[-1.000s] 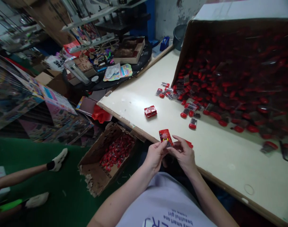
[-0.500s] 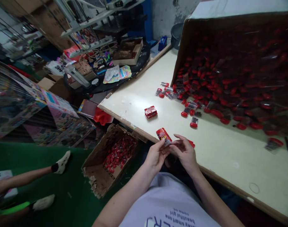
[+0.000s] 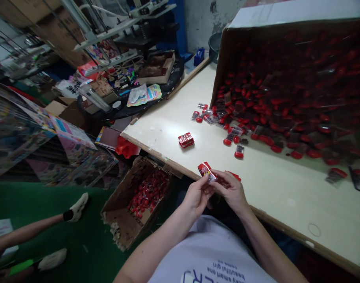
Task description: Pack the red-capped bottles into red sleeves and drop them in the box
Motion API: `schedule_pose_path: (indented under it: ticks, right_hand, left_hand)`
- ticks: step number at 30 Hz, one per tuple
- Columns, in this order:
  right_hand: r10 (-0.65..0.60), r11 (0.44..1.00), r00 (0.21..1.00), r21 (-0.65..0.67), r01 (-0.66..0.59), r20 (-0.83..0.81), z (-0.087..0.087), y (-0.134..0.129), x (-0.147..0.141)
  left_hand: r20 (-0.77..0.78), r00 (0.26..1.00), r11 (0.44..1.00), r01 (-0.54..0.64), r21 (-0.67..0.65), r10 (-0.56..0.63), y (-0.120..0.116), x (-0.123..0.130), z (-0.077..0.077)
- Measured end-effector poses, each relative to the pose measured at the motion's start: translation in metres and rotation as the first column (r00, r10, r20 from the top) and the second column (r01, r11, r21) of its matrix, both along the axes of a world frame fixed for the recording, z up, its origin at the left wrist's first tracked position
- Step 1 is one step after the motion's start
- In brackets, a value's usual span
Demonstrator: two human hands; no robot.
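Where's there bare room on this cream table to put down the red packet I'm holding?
Widest bare patch: the cream tabletop right of your right hand, between the spilled red-capped packets and the near edge. Smaller: around the little stack of red foil packets. Crowded: the mouth of the tipped cardboard box, thick with packets.

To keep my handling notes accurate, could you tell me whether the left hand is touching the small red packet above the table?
Touching: the head view shows the left hand pinching the lower edge of the small red packet.
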State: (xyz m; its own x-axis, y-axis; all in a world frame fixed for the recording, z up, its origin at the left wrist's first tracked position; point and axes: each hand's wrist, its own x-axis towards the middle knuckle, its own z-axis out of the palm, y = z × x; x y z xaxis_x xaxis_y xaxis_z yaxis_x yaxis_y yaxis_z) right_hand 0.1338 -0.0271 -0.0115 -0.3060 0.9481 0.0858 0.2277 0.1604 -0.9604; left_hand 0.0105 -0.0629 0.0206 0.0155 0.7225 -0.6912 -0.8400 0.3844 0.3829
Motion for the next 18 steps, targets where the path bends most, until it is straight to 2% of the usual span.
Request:
schedule_pose_path:
  ticks: [10,13,15,17,18]
  right_hand:
    - [-0.04,0.999,0.998,-0.014,0.04,-0.054,-0.002,-0.001,-0.001]
    - [-0.012,0.999,0.998,-0.046,0.009,-0.063,-0.002,-0.001,-0.001]
    - [-0.022,0.998,0.999,-0.057,0.019,-0.041,-0.007,0.007,0.007]
    - [-0.109,0.994,0.993,-0.029,0.11,0.039,-0.015,0.026,0.023]
    - [-0.178,0.984,0.978,0.009,0.179,0.109,-0.02,0.039,0.034]
  left_hand:
    - [-0.027,1.0,1.0,0.003,0.017,-0.003,0.0,0.007,0.0]
    - [-0.057,0.998,1.0,0.017,0.007,-0.017,0.002,0.003,-0.001]
    - [-0.137,0.99,1.0,0.013,-0.003,-0.014,0.001,-0.012,-0.007]
    - [-0.303,0.953,0.999,-0.032,-0.009,0.028,-0.004,-0.042,-0.021]
    - [-0.416,0.907,0.997,-0.078,-0.021,0.062,-0.009,-0.063,-0.03]
